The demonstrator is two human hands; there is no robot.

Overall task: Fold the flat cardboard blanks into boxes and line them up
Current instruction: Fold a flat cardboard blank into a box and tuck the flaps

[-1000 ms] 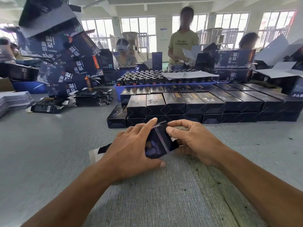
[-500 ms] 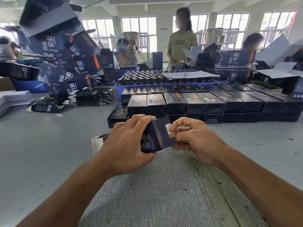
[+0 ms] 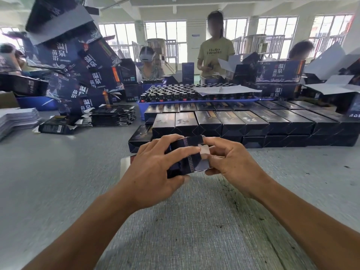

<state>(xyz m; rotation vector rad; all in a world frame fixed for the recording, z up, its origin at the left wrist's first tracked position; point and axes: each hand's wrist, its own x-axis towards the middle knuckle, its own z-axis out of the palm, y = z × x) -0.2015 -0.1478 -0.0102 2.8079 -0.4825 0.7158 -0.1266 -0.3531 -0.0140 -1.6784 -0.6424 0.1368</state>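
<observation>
Dark box [image 3: 185, 158] between both hands

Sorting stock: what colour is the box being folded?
Dark navy box with a patterned band, seen in the head view.

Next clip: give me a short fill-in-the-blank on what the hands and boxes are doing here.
1. Both hands grip one dark ____ above the table.
2. The right hand works the pale ____ at the box's end.
3. The left hand wraps the box's ____ end.
4. Finished boxes sit in rows ____ the hands.

Missing: box; flap; left; behind
</observation>
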